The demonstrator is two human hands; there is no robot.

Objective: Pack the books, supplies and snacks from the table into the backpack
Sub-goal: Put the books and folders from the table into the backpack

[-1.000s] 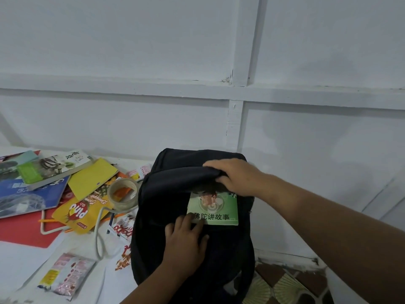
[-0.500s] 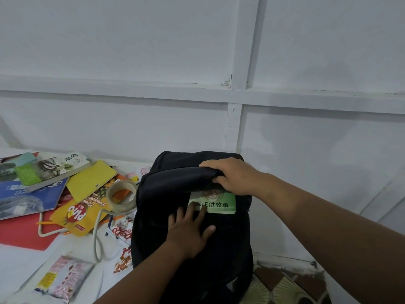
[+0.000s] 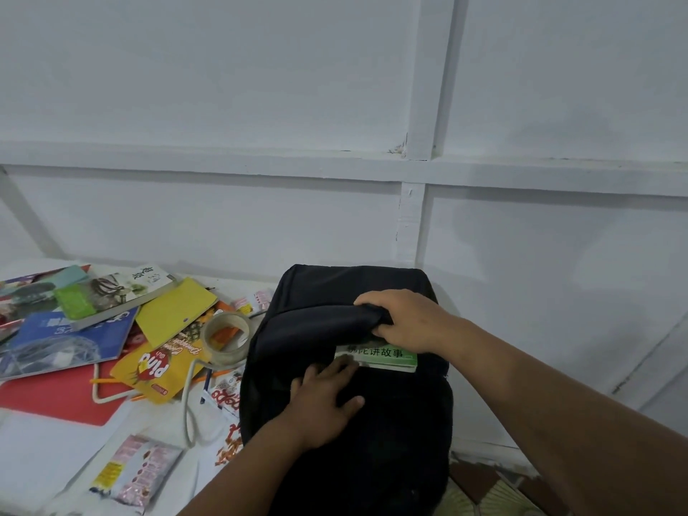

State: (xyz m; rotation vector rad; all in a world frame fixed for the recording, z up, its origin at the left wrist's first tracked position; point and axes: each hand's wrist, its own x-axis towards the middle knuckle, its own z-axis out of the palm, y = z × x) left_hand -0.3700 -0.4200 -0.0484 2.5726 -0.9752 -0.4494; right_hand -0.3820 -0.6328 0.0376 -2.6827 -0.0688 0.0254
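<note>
Green book (image 3: pixel 376 356) has sunk deeper into the backpack (image 3: pixel 346 404) since a second ago. Right hand (image 3: pixel 404 320) grip pinches the soft flap just above it; left hand (image 3: pixel 325 398) flat, fingers nudging the book's stiff lower edge.

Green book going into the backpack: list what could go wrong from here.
1. The green book still shows at the backpack opening; it could snag on the flap that the right hand grips.
2. The left hand presses the bag's front, and the bag stands at the table edge, so a hard push might tip it off.
</note>
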